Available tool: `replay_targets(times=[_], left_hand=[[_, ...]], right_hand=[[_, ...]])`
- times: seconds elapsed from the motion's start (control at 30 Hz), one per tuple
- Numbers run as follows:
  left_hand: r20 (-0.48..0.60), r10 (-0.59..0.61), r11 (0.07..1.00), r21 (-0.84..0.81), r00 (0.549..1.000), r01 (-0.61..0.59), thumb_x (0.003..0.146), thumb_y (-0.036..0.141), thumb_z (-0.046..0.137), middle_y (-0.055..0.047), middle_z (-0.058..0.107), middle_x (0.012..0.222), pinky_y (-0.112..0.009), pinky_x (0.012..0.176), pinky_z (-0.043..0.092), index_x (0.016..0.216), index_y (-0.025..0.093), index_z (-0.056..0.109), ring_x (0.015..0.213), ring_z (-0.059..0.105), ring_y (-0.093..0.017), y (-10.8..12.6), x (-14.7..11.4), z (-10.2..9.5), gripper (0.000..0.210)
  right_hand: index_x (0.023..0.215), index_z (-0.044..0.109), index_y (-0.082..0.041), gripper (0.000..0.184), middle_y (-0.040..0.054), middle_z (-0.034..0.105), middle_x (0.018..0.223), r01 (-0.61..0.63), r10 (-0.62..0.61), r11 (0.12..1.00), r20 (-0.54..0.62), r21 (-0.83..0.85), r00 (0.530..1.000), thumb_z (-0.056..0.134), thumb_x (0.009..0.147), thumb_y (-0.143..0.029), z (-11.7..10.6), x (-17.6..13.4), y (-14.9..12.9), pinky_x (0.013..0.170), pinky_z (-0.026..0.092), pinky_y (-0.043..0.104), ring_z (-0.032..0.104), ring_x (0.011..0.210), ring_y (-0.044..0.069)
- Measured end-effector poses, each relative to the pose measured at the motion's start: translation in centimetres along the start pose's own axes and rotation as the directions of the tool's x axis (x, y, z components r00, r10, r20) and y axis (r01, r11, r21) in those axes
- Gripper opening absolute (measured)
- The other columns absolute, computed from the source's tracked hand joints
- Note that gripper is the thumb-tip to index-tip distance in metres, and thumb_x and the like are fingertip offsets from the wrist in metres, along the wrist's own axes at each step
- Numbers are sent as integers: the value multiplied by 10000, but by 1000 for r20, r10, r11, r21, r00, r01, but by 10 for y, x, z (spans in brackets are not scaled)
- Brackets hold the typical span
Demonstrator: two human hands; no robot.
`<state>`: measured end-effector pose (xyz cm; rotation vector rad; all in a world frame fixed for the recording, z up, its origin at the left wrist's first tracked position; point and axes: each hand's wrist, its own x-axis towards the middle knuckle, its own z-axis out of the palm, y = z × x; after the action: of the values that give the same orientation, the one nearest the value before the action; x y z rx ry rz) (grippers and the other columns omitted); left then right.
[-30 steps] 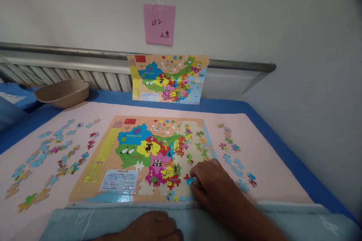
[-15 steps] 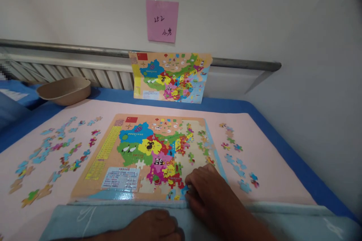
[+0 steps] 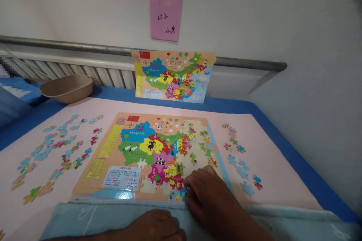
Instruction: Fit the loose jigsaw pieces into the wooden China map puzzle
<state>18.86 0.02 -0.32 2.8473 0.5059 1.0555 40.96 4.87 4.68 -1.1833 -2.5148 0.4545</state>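
A jigsaw puzzle of a map of China [image 3: 110, 150] lies partly filled in its tray on the pink table cover. Over its lower right part is my right hand [image 3: 207, 190], fingers bent and pinched at a small blue puzzle piece [image 3: 185, 189]; the fingers hide most of that piece. Bare beige board shows above this hand, with a few pieces in loose clusters on it. My left hand [image 3: 158, 224] rests, fingers curled closed, on the light blue cloth [image 3: 113, 216] at the near edge. Nothing sticks out from it.
Loose puzzle pieces lie left [image 3: 59, 143] and right [image 3: 241, 167] of the board. A printed reference map [image 3: 175, 77] stands against the metal rail [image 3: 249, 63]. At the back left sits a brown basin [image 3: 68, 89]. A pink note [image 3: 166, 19] hangs on the wall.
The view has shifted slightly, so the scene sits a little further right. Both hands keep nearly the same place and pose; no piece has visibly moved.
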Motion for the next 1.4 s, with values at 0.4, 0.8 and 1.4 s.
replay_targets(times=[0.4, 0.8, 1.4], left_hand=[[56, 47, 998, 48, 997, -49, 1164, 286, 481, 29, 523, 669, -279, 553, 411, 816, 165, 594, 571, 423, -144, 0, -5, 4, 385], [-43, 0, 1000, -3, 999, 0, 1185, 194, 145, 27, 508, 637, -274, 547, 397, 852, 122, 625, 547, 426, -134, 1, 10, -9, 588], [-108, 14, 1000, 5, 994, -14, 1180, 155, 204, 24, 526, 633, -269, 511, 381, 769, 136, 595, 541, 433, -124, 2, 18, -13, 567]], right_hand=[[877, 575, -220, 135, 26, 620, 867, 12, -12, 1000, 15, -6, 1000, 581, 879, -85, 1, 0, -1, 925, 385, 383, 529, 824, 225], [864, 560, -214, 123, 39, 620, 869, 23, -22, 999, -21, 32, 1000, 567, 865, -92, 4, 2, -3, 899, 367, 387, 507, 816, 228], [911, 595, -211, 136, 30, 618, 909, 8, -7, 997, -21, 75, 1000, 561, 916, -80, 5, -1, 0, 929, 353, 375, 513, 869, 230]])
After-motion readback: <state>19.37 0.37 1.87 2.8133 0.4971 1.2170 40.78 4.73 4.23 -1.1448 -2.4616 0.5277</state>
